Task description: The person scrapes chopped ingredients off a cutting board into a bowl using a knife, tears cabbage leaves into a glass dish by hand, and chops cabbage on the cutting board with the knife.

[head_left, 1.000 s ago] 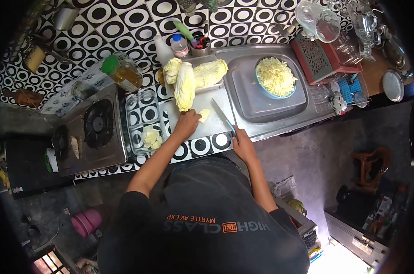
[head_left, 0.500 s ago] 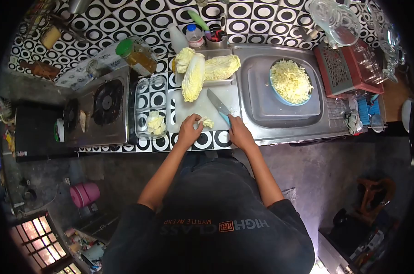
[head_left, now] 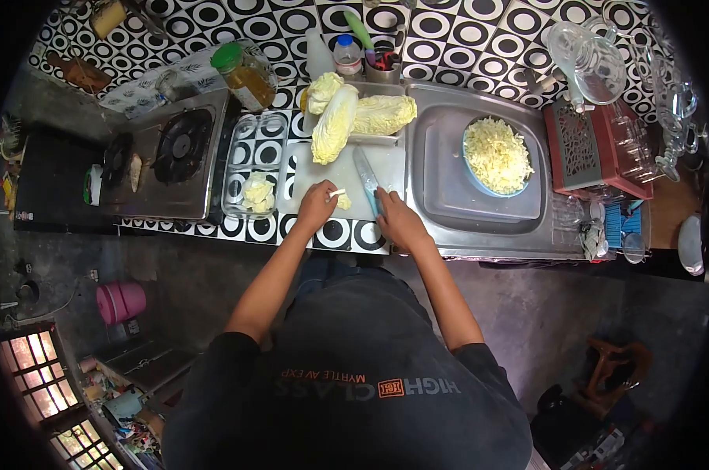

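Observation:
My right hand (head_left: 404, 222) is closed at the light-blue handle of a kitchen knife (head_left: 364, 170), whose blade points away from me over the white cutting board (head_left: 306, 174). Between the fingertips of my left hand (head_left: 317, 207) is a small pale piece of napa cabbage (head_left: 337, 193). Just beside those fingers, another yellowish cabbage bit (head_left: 344, 203) lies on the board. Beyond the board, whole napa cabbages (head_left: 335, 125) are heaped in and over a metal tray (head_left: 386, 140).
To the left, a clear divided tray (head_left: 232, 180) holds cabbage scraps (head_left: 258, 193), with a gas stove (head_left: 160, 192) past it. On the right, a blue bowl (head_left: 473, 170) of chopped cabbage stands over the sink (head_left: 432, 205). A green-lidded jar (head_left: 245, 82) and a blue-capped bottle (head_left: 347, 56) stand behind.
The knife's blade now points more straight away from me. My left fingers have lifted a small cabbage piece slightly. The whole view has shifted a little with my head.

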